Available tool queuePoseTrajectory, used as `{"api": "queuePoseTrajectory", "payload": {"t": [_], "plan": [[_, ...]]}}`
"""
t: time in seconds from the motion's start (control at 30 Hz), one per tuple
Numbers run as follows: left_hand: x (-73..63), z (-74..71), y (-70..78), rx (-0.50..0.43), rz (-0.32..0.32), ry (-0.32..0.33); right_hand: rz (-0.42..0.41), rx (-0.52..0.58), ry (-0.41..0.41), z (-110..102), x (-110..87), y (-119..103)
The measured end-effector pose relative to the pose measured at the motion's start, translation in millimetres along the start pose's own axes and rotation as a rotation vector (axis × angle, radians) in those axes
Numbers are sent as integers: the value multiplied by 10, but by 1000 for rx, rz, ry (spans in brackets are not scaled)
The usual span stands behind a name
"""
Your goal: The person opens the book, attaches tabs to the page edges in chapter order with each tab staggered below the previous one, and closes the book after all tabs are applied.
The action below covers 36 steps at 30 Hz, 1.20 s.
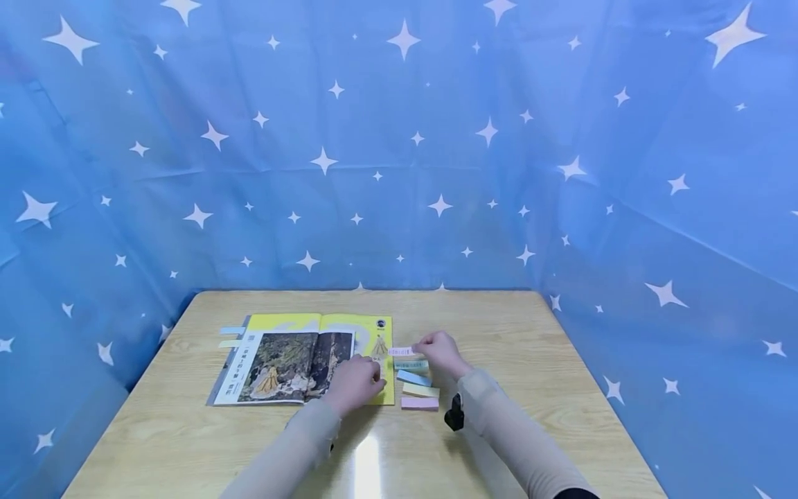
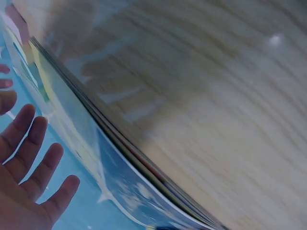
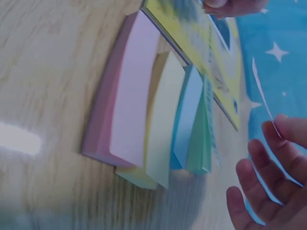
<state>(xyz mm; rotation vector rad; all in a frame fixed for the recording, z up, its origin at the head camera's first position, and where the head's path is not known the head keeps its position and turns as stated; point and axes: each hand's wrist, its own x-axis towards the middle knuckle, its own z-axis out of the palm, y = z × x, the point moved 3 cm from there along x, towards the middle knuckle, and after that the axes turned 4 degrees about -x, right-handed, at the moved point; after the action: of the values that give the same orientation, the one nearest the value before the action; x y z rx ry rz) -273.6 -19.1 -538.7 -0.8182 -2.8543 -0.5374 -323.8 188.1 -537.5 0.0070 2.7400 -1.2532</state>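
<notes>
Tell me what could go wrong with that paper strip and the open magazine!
The right hand pinches the paper strip by one end, so its loose end might bend.
The left hand is close to the magazine pages, so a bump could crease them.
The pink stack sits near the right sleeve, which might nudge it.

Free tabletop (image 1: 536,360) far right, notepads (image 1: 420,391) beside magazine (image 1: 287,360)
</notes>
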Motion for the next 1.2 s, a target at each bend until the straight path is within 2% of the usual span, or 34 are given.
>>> {"api": "queuePoseTrajectory", "payload": {"t": [0.17, 0.37, 0.7, 1.0, 1.2], "plan": [[11, 45, -112, -28, -66, 17, 21, -15, -3, 68, 18, 19], [15, 98, -70, -36, -52, 31, 33, -33, 7, 149, 48, 45], [31, 198, -30, 40, -116, -137, 44, -55, -7, 202, 136, 108], [31, 229, -40, 36, -176, -227, 29, -58, -3, 218, 119, 40], [-8, 208, -31, 12, -188, -236, 41, -46, -28, 243, 84, 4]]}}
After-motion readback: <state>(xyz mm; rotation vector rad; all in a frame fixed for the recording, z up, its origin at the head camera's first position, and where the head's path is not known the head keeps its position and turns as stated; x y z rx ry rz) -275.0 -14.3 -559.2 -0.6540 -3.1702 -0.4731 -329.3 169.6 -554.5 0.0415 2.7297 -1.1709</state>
